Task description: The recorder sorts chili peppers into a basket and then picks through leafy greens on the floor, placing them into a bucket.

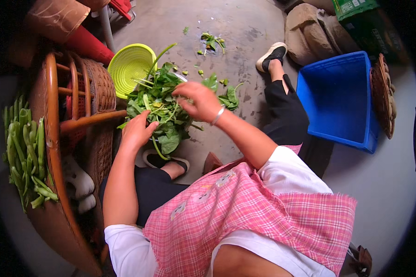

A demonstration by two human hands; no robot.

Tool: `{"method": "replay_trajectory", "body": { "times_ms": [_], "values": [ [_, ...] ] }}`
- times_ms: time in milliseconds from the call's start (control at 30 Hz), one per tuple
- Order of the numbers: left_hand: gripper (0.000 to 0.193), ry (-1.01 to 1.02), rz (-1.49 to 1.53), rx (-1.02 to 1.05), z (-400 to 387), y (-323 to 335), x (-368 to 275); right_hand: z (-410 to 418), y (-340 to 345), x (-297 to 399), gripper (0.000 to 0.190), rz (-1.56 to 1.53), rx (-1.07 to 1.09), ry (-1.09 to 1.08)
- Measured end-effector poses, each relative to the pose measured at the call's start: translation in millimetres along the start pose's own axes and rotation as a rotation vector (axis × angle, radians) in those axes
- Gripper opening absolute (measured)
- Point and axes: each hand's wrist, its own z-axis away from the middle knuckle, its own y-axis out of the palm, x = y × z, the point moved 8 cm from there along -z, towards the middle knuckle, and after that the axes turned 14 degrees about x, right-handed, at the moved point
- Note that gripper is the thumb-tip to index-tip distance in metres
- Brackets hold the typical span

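A heap of leafy green vegetables (pixel 168 133) with pale green stems lies in front of me. It almost covers a white-rimmed container (pixel 181 77). My left hand (pixel 137 131) rests against the near left side of the heap, thumb and fingers apart, and some fingertips are hidden. My right hand (pixel 201 103), with a silver bangle (pixel 218 115) on its wrist, is over the heap's right side. Its fingers are bent and blurred, so whether they pinch a stem is unclear. Behind the heap a yellow-green plastic colander (pixel 127 67) tilts toward it.
Loose leaves (pixel 230 98) and more scraps (pixel 213 41) lie on the concrete floor (pixel 242 20). At left, a rattan chair (pixel 52 104) stands beside bundled green stalks (pixel 26 145). A blue plastic bin (pixel 336 100), sacks (pixel 306 34) and a green carton (pixel 371 31) are at right.
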Motion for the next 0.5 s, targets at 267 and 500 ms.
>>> {"method": "replay_trajectory", "body": {
  "times_ms": [267,500],
  "values": [
    [0.051,0.076,0.03,-0.064,0.2,-7.9,-15.6,153.6,13.4,-270.3,0.044,0.197,-0.088,0.914],
    [0.05,0.045,0.123,-0.003,-4.6,-7.8,-14.2,166.7,61.5,-275.4,0.07,0.234,0.344,1.353]
  ]
}}
